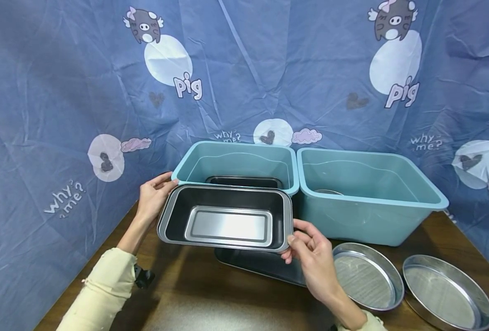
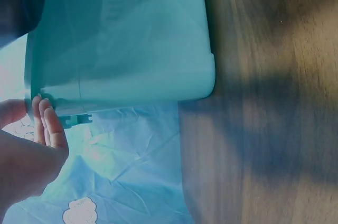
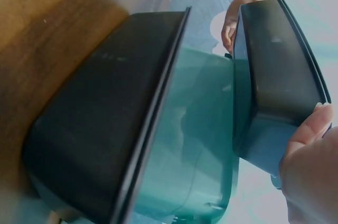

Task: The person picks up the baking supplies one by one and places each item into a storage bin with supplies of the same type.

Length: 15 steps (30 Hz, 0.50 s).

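Note:
I hold a dark rectangular loaf pan (image 1: 227, 225) in the air with both hands, just in front of the left teal tub (image 1: 194, 158). My left hand (image 1: 161, 188) grips the pan's left end at the rim. My right hand (image 1: 290, 241) pinches its right rim between thumb and fingers. A second dark pan (image 1: 244, 181) lies inside that tub. A third dark pan (image 1: 261, 266) lies on the table under the held one. In the right wrist view the held pan (image 3: 274, 60) hangs over the tub (image 3: 206, 145), with the table pan (image 3: 105, 118) in front. In the left wrist view my fingers (image 2: 45, 123) are by the tub's wall (image 2: 132, 39).
A second teal tub (image 1: 372, 202) stands to the right, with the edge of a round metal pan inside. Two round silver pans (image 1: 368, 276) (image 1: 447, 289) lie on the wooden table (image 1: 194, 289) at the front right. Blue printed cloth hangs behind and at both sides.

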Each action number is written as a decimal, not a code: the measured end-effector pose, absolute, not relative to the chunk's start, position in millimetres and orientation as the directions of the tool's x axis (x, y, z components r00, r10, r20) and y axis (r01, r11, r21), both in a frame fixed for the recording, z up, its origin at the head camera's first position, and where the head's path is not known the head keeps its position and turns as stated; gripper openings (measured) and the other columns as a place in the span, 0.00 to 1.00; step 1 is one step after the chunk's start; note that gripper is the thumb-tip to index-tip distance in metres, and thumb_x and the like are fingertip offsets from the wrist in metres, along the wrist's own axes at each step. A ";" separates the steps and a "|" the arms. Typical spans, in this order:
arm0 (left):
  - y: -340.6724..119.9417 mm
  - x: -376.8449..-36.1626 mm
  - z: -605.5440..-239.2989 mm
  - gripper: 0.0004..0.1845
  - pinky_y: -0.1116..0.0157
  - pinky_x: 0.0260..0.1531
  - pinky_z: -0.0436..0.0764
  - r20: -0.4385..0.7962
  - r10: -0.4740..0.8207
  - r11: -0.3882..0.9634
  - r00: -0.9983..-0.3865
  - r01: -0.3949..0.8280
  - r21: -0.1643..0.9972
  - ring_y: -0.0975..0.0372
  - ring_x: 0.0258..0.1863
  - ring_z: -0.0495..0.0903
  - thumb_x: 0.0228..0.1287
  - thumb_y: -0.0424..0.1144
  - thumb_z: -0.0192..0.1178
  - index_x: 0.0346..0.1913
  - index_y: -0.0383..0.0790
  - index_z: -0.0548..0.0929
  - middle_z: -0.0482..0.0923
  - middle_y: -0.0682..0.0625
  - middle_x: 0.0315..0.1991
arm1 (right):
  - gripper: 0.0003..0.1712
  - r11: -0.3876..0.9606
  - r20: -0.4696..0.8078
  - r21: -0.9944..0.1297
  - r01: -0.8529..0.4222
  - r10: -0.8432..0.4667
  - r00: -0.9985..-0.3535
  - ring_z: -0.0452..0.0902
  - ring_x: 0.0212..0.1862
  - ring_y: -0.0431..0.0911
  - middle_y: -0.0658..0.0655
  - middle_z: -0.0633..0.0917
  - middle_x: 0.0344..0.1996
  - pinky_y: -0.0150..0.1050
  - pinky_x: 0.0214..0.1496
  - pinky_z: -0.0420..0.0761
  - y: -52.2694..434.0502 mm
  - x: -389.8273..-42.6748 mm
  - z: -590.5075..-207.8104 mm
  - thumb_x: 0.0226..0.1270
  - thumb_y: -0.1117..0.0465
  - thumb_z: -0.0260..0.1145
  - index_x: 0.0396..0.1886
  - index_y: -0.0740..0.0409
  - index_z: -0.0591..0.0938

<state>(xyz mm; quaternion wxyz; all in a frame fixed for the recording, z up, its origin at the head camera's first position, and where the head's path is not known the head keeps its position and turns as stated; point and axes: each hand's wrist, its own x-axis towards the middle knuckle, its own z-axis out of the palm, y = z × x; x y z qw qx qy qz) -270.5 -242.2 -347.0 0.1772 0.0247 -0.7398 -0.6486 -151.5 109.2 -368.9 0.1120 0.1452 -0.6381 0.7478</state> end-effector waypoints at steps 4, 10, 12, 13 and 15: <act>-241.2 -271.5 -347.8 0.24 0.77 0.30 0.80 0.234 -0.264 0.133 -0.936 0.205 0.970 0.74 0.27 0.79 0.73 0.32 0.61 0.66 0.22 0.76 0.81 0.62 0.28 | 0.18 -0.198 0.389 -0.904 -0.378 -0.014 -0.921 0.80 0.23 0.41 0.56 0.85 0.27 0.31 0.26 0.82 111.7 -154.7 -364.6 0.72 0.79 0.54 0.59 0.83 0.68; -240.1 -274.1 -348.5 0.21 0.79 0.28 0.77 0.271 -0.276 0.113 -0.922 0.248 0.962 0.76 0.26 0.78 0.72 0.27 0.59 0.64 0.18 0.75 0.80 0.65 0.25 | 0.17 -0.224 0.410 -0.889 -0.400 0.004 -0.912 0.79 0.23 0.40 0.54 0.84 0.26 0.30 0.27 0.81 114.5 -160.2 -356.8 0.73 0.79 0.53 0.58 0.81 0.69; -240.3 -274.4 -348.7 0.21 0.79 0.28 0.77 0.275 -0.277 0.115 -0.921 0.252 0.961 0.76 0.26 0.77 0.72 0.27 0.58 0.64 0.17 0.75 0.79 0.65 0.26 | 0.17 -0.236 0.405 -0.888 -0.396 0.010 -0.914 0.79 0.23 0.40 0.54 0.84 0.26 0.30 0.27 0.81 115.3 -162.2 -354.4 0.72 0.79 0.52 0.58 0.80 0.69; -240.4 -274.4 -348.8 0.21 0.79 0.28 0.77 0.275 -0.277 0.114 -0.921 0.252 0.961 0.76 0.26 0.77 0.73 0.27 0.58 0.64 0.17 0.75 0.79 0.65 0.26 | 0.16 -0.242 0.402 -0.888 -0.392 0.011 -0.916 0.79 0.23 0.40 0.54 0.84 0.26 0.30 0.27 0.81 115.9 -163.2 -353.3 0.72 0.79 0.52 0.58 0.80 0.69; -240.4 -274.0 -348.7 0.21 0.79 0.28 0.76 0.271 -0.275 0.117 -0.923 0.248 0.962 0.76 0.25 0.77 0.73 0.27 0.58 0.64 0.17 0.75 0.80 0.65 0.25 | 0.16 -0.254 0.396 -0.887 -0.386 0.016 -0.918 0.80 0.23 0.40 0.54 0.84 0.26 0.30 0.27 0.81 116.9 -165.5 -351.0 0.72 0.79 0.52 0.58 0.79 0.69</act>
